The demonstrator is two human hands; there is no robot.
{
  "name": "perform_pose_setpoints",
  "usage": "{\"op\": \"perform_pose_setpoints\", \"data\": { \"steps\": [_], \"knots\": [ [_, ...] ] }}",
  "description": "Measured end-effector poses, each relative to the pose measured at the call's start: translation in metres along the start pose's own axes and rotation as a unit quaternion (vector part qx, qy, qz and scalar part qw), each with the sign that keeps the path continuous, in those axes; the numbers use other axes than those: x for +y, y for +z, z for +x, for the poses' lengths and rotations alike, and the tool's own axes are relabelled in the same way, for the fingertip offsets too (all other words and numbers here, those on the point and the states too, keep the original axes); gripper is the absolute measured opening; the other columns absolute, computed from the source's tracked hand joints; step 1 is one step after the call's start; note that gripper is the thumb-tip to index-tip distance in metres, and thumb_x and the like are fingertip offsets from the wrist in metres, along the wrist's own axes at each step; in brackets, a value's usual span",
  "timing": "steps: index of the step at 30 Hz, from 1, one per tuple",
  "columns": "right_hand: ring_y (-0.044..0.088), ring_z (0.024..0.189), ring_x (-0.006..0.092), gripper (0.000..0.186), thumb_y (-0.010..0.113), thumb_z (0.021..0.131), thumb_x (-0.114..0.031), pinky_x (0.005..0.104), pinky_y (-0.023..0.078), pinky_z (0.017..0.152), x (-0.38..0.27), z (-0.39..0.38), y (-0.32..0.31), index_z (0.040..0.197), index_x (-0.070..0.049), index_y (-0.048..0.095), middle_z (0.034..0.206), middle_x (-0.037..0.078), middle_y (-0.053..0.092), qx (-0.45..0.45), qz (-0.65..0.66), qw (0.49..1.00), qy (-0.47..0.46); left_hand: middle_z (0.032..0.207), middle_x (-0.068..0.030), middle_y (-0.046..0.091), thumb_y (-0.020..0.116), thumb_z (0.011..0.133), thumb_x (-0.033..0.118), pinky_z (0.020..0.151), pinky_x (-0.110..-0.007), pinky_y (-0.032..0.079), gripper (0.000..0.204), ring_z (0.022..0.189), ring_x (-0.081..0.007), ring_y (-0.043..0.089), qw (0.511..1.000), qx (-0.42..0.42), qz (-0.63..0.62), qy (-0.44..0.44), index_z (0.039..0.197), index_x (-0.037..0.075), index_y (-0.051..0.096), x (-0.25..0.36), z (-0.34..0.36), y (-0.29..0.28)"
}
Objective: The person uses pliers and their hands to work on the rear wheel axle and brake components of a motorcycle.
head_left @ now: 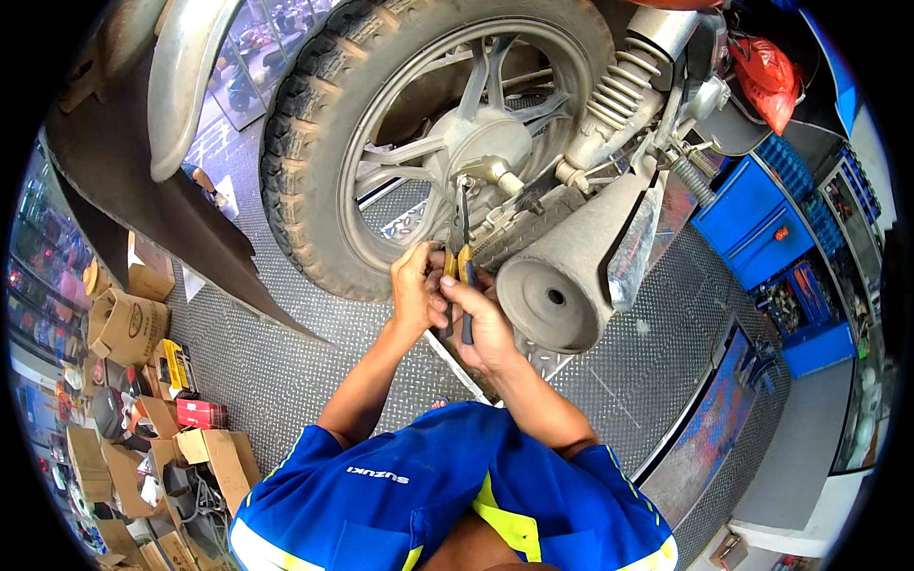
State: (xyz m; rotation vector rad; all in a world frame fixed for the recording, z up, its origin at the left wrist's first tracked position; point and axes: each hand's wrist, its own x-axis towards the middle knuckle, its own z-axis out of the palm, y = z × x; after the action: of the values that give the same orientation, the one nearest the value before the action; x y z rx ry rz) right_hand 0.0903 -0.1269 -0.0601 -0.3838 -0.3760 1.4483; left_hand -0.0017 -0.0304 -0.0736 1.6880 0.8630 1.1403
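A pair of long-nose pliers (466, 265) with yellow and black handles points up toward the rear axle of a motorcycle. My right hand (487, 328) is closed around its handles from the right. From the left, my left hand (414, 290) is closed on the handles too, fingers curled. The slim jaws reach the axle end beside the wheel hub (484, 143); whether they grip a small part there is too small to tell. Around them are the spoked wheel's knobby tire (319, 143) and, just right of my hands, the muffler (552, 293).
A coil-spring shock absorber (624, 90) rises at upper right. A dark fender (143, 181) hangs at left above the diamond-plate floor (276, 347). Cardboard boxes (129, 325) and loose parts crowd the left side. Blue cabinets (762, 224) stand at right.
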Motion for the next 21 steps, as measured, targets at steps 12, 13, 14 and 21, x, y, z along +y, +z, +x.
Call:
{"op": "perform_pose_setpoints", "data": {
  "steps": [12,13,14,21],
  "knots": [
    [0.057,0.077,0.0124,0.033,0.064,0.1,-0.009,0.0296,0.047,0.065,-0.012,-0.012,0.018,0.132,0.0,0.061,0.098,0.006,0.065,-0.135,-0.105,0.985,0.007,0.083,-0.0128,0.064,0.068,0.078,0.001,0.07,-0.037,0.053,0.024,0.072,-0.026,0.064,0.979,0.014,0.072,0.19,0.101,-0.003,0.065,-0.042,0.005,-0.004],
    [0.057,0.077,0.0124,0.032,0.064,0.1,-0.009,0.0294,0.047,0.065,-0.017,-0.015,0.02,0.13,0.0,0.061,0.097,0.005,0.065,-0.17,-0.159,0.973,-0.001,0.083,-0.0131,0.064,0.066,0.077,-0.001,0.07,-0.038,0.053,0.024,0.072,-0.0269,0.065,0.975,0.039,0.084,0.2,0.101,-0.003,0.066,-0.013,0.002,0.005],
    [0.058,0.076,0.0128,0.033,0.065,0.1,-0.009,0.0293,0.047,0.065,-0.015,-0.012,0.02,0.131,0.001,0.061,0.096,0.006,0.064,-0.086,-0.121,0.989,0.005,0.083,-0.0135,0.064,0.067,0.077,-0.001,0.069,-0.038,0.053,0.024,0.072,-0.027,0.065,0.971,0.032,0.101,0.214,0.1,-0.004,0.066,-0.012,0.002,0.005],
    [0.058,0.072,0.0102,0.035,0.07,0.098,-0.011,0.0277,0.048,0.063,-0.005,-0.003,0.009,0.13,0.002,0.061,0.096,0.005,0.066,-0.148,-0.176,0.973,-0.001,0.084,-0.0114,0.063,0.075,0.074,-0.002,0.066,-0.037,0.053,0.027,0.073,-0.0225,0.064,0.997,0.056,-0.012,0.055,0.1,-0.003,0.066,-0.045,-0.003,0.008]
  ]
}}
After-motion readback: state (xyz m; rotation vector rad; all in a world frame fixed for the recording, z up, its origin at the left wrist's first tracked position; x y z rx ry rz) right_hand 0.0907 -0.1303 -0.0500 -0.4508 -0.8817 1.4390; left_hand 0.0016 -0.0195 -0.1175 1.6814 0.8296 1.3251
